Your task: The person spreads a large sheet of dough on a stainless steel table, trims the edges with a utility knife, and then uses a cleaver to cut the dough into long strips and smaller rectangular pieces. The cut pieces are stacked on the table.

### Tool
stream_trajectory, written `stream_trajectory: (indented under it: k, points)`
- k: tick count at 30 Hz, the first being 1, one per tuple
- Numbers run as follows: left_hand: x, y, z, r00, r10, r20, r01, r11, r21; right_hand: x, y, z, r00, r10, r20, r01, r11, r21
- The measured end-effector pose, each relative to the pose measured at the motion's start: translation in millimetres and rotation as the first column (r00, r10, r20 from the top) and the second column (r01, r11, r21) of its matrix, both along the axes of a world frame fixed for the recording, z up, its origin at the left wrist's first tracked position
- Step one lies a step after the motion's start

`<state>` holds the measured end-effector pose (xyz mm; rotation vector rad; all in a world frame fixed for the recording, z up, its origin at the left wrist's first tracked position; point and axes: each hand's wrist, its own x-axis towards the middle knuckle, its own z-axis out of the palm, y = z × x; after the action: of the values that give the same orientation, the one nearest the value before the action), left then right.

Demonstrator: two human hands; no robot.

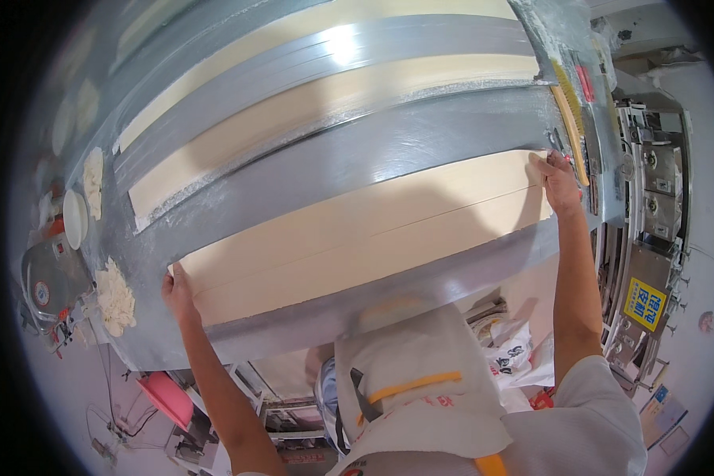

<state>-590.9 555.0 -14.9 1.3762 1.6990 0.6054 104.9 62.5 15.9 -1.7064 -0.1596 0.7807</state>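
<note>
A long, pale dough sheet (357, 232) lies across the steel worktop (404, 134) before me, with a thin lengthwise line running along it. My left hand (181, 294) pinches its far left corner between thumb and fingers. At the far right corner, my right hand (559, 184) grips the sheet with the thumb on top. Beyond it lies another long dough strip (273, 122), with white flour along its near edge. Farther back is a third pale strip (309, 22), partly cut off by the picture's top.
Dough scraps (116, 297) and a white dish (75, 219) sit at the left edge, beside a metal machine (56, 285). A wooden-handled brush (569, 134) and other tools lie at the right end. Steel equipment (657, 208) stands beyond. A pink basin (166, 398) is below left.
</note>
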Motion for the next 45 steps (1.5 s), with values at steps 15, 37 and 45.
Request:
stream_trajectory:
  k: [15, 37, 45]
  points:
    - [7, -3, -4, 0.997, 0.005, -0.080, 0.001, 0.996, 0.084, -4, -42, -10, 0.200, 0.480, 0.854, 0.611, 0.621, -0.491]
    - [13, -1, -11, 0.973, 0.032, -0.229, 0.006, 0.987, 0.162, -15, 0, -18, 0.886, 0.053, 0.461, 0.257, 0.770, -0.584]
    - [11, -9, -12, 0.983, 0.055, -0.173, -0.038, 0.994, 0.099, -1, -18, -6, 0.910, 0.157, 0.384, -0.042, 0.955, -0.292]
